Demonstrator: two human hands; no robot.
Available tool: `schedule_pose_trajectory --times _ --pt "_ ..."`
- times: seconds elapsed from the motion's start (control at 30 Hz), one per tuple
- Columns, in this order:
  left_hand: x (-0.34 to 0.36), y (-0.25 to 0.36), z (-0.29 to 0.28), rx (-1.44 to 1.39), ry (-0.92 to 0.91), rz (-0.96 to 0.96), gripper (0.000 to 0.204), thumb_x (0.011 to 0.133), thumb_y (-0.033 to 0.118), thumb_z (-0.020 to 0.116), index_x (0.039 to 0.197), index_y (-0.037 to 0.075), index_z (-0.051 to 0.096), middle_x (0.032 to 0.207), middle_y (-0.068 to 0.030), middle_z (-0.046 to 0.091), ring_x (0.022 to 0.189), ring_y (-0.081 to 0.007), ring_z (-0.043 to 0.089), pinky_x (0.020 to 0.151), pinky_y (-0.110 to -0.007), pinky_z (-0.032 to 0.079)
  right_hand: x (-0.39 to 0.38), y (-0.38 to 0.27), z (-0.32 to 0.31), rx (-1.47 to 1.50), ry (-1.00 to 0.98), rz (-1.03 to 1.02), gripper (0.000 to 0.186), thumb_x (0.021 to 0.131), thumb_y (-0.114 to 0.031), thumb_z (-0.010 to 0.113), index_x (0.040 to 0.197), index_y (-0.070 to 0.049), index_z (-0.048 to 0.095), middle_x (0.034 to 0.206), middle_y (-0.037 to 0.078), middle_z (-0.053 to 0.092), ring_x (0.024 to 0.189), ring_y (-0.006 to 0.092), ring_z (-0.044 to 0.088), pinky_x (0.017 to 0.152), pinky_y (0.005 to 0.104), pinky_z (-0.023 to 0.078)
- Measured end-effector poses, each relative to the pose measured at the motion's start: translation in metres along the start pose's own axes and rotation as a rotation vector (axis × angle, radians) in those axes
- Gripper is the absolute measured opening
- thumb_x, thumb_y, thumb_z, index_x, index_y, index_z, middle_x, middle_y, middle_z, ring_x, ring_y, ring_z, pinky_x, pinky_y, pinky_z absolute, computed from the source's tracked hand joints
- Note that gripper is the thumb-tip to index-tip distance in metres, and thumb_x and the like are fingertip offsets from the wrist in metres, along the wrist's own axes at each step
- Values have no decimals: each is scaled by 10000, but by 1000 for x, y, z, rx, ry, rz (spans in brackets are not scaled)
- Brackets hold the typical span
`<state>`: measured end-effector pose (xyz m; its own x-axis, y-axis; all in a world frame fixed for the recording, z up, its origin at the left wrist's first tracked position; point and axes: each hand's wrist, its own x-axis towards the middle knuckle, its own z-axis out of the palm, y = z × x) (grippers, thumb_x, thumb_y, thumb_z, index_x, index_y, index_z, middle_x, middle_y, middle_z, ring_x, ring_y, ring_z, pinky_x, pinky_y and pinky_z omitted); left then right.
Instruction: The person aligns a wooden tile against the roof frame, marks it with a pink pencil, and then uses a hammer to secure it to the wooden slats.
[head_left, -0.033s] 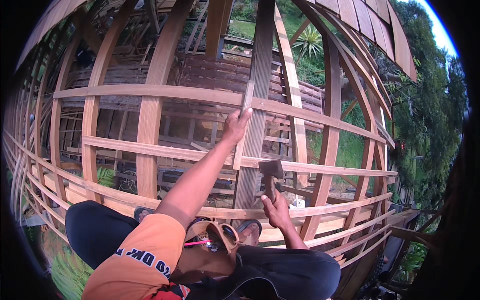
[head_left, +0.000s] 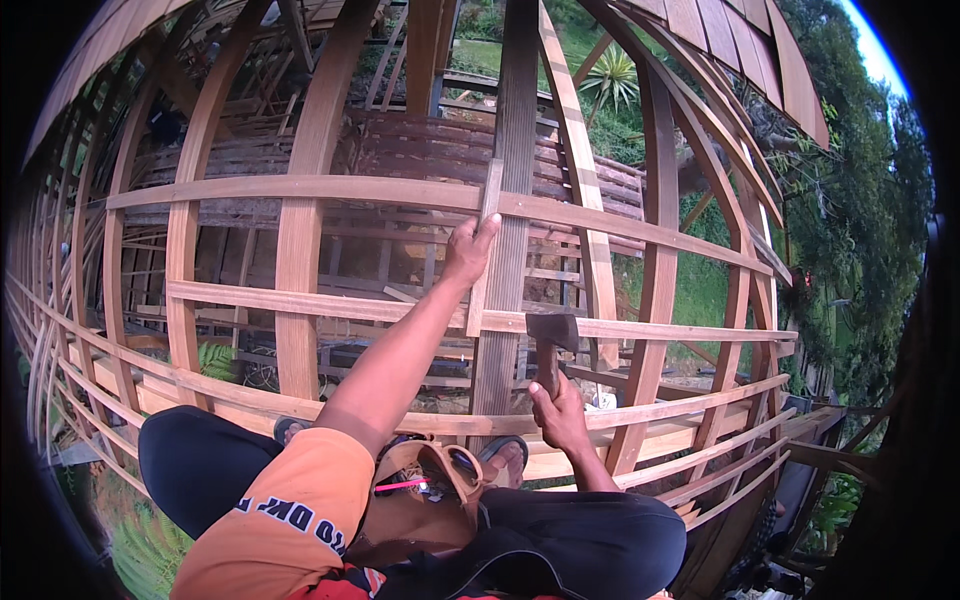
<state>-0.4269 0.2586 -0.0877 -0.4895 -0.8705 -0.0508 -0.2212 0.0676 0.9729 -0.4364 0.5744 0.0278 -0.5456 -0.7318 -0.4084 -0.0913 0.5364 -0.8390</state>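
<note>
My left hand (head_left: 473, 248) is closed around a short flat wooden strip (head_left: 482, 289), thumb pointing up along it. This strip stands upright across two horizontal battens, the upper batten (head_left: 390, 190) and the lower batten (head_left: 370, 309), beside a dark grooved rafter (head_left: 511, 260). In my right hand (head_left: 563, 411) is a hatchet (head_left: 551, 338), gripped by its handle. Its broad dark head is uppermost, overlapping the lower batten in view, just right of the rafter. I cannot tell whether the head touches the wood.
Several rafters (head_left: 298, 255) cross the battens, with gaps showing the ground far below. Nearer me run curved battens (head_left: 700, 408). An open tan tool pouch (head_left: 432, 458) with nails lies between my legs. Wooden shingles (head_left: 735, 45) hang over the top right; trees (head_left: 860, 210) stand beyond.
The hatchet head has shifted slightly right and its handle stands a little more upright. The left hand keeps its hold on the strip.
</note>
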Motion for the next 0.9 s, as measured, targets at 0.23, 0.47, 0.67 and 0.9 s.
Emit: schedule_pose_trajectory --times 0.23,0.47,0.67,0.9 --pt "-9 41 38 -275 -120 -18 582 962 547 583 1015 -23 688 855 -112 698 816 -181 624 782 -359 483 -3 -26 -51 329 210 -89 157 991 -187 639 960 -53 562 666 -31 532 525 59 479 473 253 402" --pt "-34 60 33 -128 -176 -166 770 901 639 599 1114 -99 643 1124 -326 663 1088 -442 637 941 -473 483 -40 -1 -55 459 193 153 164 992 -172 636 986 -58 518 684 -1 501 530 95 496 483 272 436" --pt "-49 49 13 -75 -26 -210 747 854 602 688 1188 -60 597 1153 -287 652 1098 -420 627 932 -457 489 -84 -2 -52 157 299 266 200 964 -224 645 908 -81 516 603 18 524 478 114 503 450 280 421" --pt "-44 109 -16 -307 268 172 398 899 357 748 985 12 569 847 -84 589 763 -201 563 706 -369 489 -104 20 -51 162 402 346 243 984 -324 641 954 -95 567 723 33 562 633 172 575 580 331 447"
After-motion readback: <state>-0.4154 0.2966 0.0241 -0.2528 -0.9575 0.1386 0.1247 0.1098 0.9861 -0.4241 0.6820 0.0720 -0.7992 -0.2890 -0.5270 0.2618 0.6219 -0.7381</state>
